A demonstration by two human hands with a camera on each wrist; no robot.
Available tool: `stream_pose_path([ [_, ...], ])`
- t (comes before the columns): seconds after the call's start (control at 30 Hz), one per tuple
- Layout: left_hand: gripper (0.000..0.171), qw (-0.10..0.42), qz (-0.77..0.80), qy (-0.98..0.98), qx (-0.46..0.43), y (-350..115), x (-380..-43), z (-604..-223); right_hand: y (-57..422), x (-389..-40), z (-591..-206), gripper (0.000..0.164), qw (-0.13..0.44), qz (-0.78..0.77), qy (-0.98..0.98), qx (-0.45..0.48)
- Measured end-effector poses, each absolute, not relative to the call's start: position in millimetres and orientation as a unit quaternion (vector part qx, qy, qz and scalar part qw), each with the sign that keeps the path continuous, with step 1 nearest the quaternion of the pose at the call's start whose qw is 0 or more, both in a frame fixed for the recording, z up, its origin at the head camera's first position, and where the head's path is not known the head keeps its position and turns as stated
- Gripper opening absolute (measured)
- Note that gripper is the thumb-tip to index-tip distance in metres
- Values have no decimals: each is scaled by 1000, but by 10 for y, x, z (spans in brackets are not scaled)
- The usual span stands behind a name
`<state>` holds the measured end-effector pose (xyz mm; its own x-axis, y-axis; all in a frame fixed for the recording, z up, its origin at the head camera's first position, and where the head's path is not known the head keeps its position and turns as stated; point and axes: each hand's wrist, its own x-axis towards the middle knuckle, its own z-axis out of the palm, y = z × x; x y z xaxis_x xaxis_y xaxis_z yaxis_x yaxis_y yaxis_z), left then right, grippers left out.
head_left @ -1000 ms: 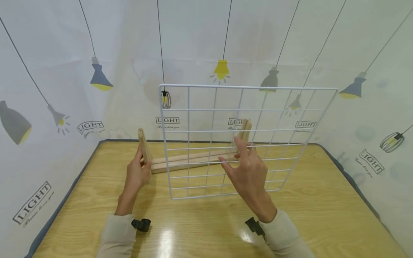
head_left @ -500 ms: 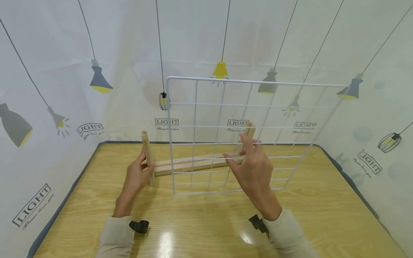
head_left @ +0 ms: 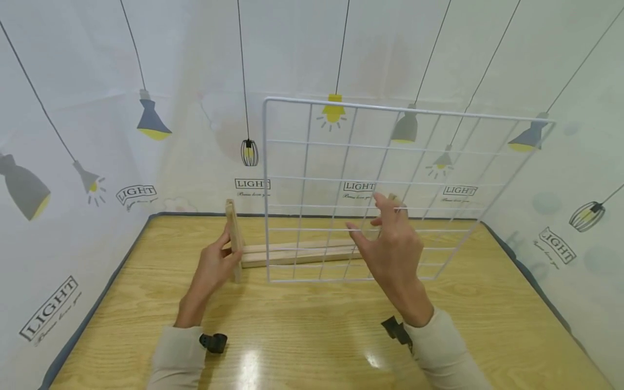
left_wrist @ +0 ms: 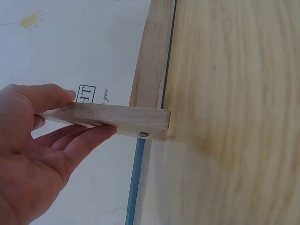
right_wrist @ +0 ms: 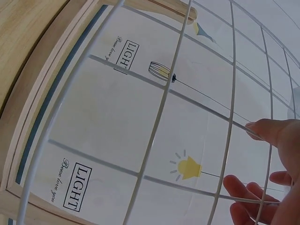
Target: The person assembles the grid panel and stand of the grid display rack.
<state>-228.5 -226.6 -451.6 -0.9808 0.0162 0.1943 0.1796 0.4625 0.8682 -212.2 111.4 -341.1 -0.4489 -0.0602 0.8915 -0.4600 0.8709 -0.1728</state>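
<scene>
A wooden stand [head_left: 254, 257], a long double bar with an upright at each end, stands near the table's back edge. My left hand [head_left: 214, 265] grips its left upright [head_left: 234, 230], thumb on one side and fingers on the other; the left wrist view shows a dark screw or hole in this piece [left_wrist: 122, 119]. In front of the stand, my right hand [head_left: 396, 249] holds a white wire grid panel [head_left: 266, 189] raised and tilted. Its thumb and fingers are spread at the wires in the right wrist view. The right upright is mostly hidden behind that hand.
The wood-grain table [head_left: 302, 330] has a dark blue strip [head_left: 117, 260] along its edges. White sheeting [head_left: 195, 157] printed with lamps rises at the back and both sides. A black wrist camera [head_left: 213, 342] sits at the left cuff, another [head_left: 396, 329] at the right.
The wire grid has risen and shifted right with my right hand. My left hand and the stand's left upright have moved slightly right, and the bar now looks more level.
</scene>
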Motion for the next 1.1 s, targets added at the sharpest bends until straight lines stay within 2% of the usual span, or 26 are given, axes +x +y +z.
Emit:
stream_pose_path([
  [0.27, 73, 76, -521, -846, -91, -2198, -2273, -4546, 1088, -2148, -3307, 64, 509, 209, -819, 163],
  [0.57, 78, 75, -511, -852, -89, -2056, -2259, -4558, 1036, -2184, -3179, 64, 518, 212, -812, 168],
  [0.87, 84, 99, -479, -864, -117, -1955, -2254, -4546, 1018, -2231, -3059, 64, 532, 205, -804, 167],
  [1.1, 87, 75, -467, -871, -131, -1943, -2222, -4537, 1006, -2254, -2956, 65, 527, 214, -805, 168],
])
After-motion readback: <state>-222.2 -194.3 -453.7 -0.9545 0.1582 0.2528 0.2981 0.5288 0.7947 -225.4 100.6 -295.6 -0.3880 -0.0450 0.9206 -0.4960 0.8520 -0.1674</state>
